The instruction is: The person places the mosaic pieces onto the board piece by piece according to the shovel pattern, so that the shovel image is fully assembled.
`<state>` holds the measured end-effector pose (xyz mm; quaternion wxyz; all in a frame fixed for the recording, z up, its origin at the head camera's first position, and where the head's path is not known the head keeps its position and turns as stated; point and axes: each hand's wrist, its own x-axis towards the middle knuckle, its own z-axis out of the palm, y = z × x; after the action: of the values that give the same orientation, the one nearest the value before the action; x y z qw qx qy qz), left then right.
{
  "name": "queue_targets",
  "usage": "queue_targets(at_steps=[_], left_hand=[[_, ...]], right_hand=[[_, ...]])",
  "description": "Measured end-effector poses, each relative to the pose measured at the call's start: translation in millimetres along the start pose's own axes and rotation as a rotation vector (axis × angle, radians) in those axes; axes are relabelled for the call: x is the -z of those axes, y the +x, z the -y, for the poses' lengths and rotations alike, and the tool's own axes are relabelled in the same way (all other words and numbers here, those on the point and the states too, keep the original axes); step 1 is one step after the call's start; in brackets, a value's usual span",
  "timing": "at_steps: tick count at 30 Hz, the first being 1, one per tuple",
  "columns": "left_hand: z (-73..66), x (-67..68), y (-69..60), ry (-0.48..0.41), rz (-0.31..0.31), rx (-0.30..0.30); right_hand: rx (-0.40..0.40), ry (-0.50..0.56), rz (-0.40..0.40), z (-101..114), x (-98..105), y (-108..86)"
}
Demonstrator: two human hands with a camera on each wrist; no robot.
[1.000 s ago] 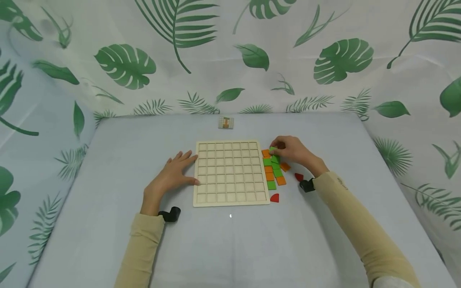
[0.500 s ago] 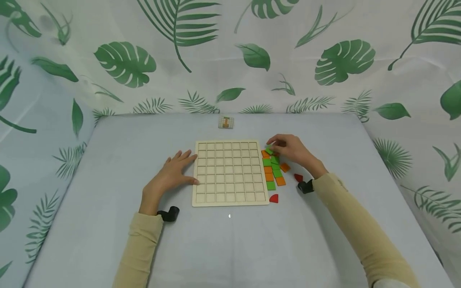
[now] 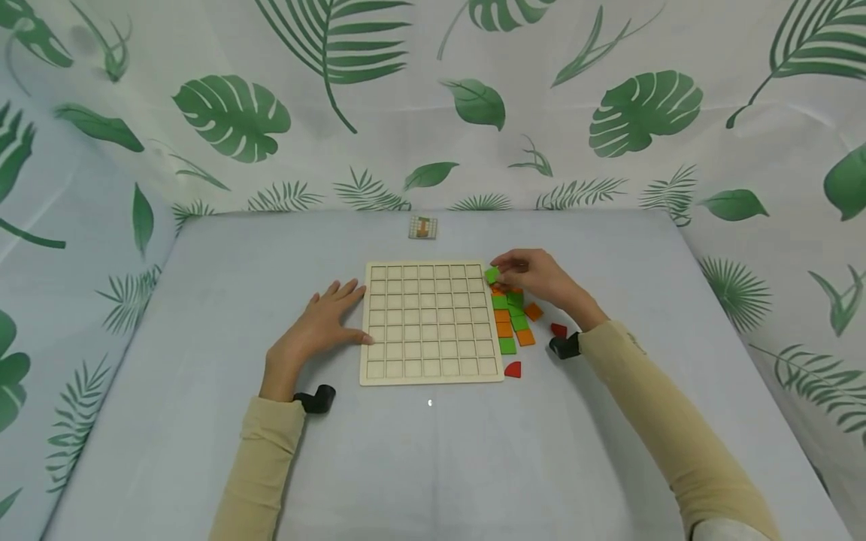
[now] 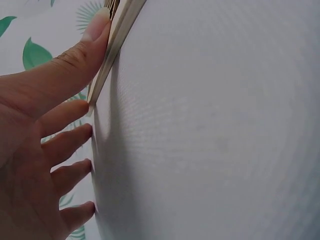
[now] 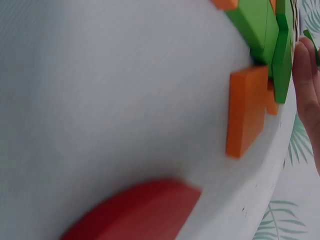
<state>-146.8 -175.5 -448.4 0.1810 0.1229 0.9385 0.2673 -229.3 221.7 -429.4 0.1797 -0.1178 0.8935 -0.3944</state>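
Note:
A pale wooden grid board (image 3: pixel 431 323) lies flat on the table, its square cells bare. At the board's left edge rests my left hand (image 3: pixel 325 321), fingers spread and straight; in the left wrist view the thumb (image 4: pixel 75 62) touches the board's rim (image 4: pixel 120 35). My right hand (image 3: pixel 537 276) pinches a green square tile (image 3: pixel 492 275) between thumb and fingertips beside the board's upper right corner. Below that hand, orange (image 3: pixel 504 329) and green tiles (image 3: pixel 519 323) lie in loose columns along the board's right side, some overlapping.
Two red quarter-round pieces (image 3: pixel 513 370) (image 5: pixel 140 212) lie near the tiles, one by the board's lower right corner. A loose orange tile (image 5: pixel 247 110) sits to the right of the columns. A small patterned card (image 3: pixel 422 228) lies behind the board. Leaf-printed cloth (image 3: pixel 433 113) hangs behind the table.
My right hand has lifted the green tile off the pile and carried it left, toward the board's upper right corner. My left hand stays at the board's left edge.

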Motion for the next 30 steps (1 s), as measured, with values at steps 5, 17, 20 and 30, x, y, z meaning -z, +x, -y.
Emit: queue_targets(at_steps=[5,17,20,30], left_hand=[[1.6,-0.5,1.1,0.008,0.001,-0.005],[2.7,3.1,-1.6,0.019,-0.013,-0.030],[2.3,2.1,-1.8,0.003,-0.008,-0.028],[-2.5,-0.3,-2.3,0.020,0.032,-0.023]], right_hand=[[0.014,0.025,0.015,5.7,-5.2,4.3],[0.042,0.033,0.037,25.6,-22.3,22.4],[0.051,0.043,0.045,28.6,-26.4,26.5],[0.078,0.021,0.054,35.8,-35.9,38.5]])
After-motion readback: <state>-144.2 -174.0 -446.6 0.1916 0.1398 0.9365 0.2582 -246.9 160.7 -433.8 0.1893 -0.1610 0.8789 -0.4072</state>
